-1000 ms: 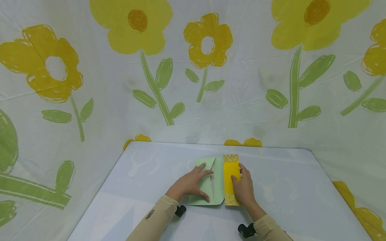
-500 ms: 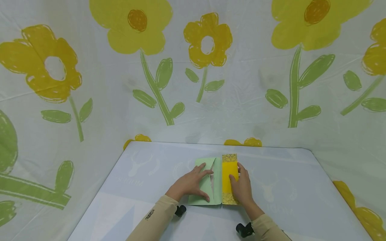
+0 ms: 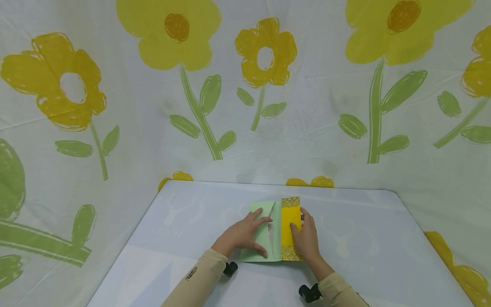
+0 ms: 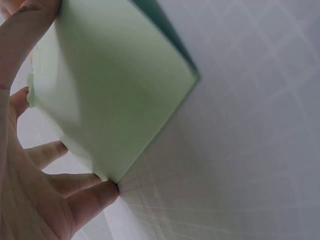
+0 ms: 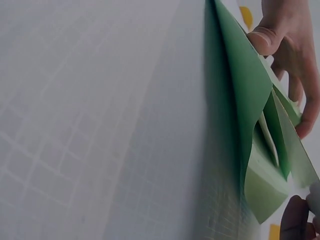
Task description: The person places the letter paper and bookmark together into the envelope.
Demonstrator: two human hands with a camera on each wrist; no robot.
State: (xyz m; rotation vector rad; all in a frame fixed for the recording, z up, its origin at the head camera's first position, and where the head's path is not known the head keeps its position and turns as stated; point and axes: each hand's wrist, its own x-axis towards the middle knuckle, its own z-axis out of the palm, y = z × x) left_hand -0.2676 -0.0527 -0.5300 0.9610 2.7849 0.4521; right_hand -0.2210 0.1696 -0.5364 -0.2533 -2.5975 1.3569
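A pale green paper envelope (image 3: 277, 238) lies in front of me, a narrow gap along its flap showing something whitish inside. My left hand (image 3: 243, 232) rests on it with fingers spread; in the left wrist view straight fingertips (image 4: 92, 199) touch its edge. My right hand (image 3: 308, 241) grips the right side of a flat yellow strip (image 3: 290, 226) with speckled patterned ends, thumb on top. The strip stands along the envelope's right edge and overlaps it in the head view. From the right wrist, the parted green layers (image 5: 272, 137) show, and only the fingers (image 5: 294, 215) of my right hand.
Both things lie on a pale table (image 3: 364, 230) with faint printed shapes. A white curtain (image 3: 310, 140) with yellow flowers surrounds its back and sides. Dark camera mounts sit under both wrists, the right one (image 3: 310, 293) close over the table.
My right hand has slid left with the yellow strip, from just beside the envelope until it overlaps the envelope's right edge. My left hand has held its place.
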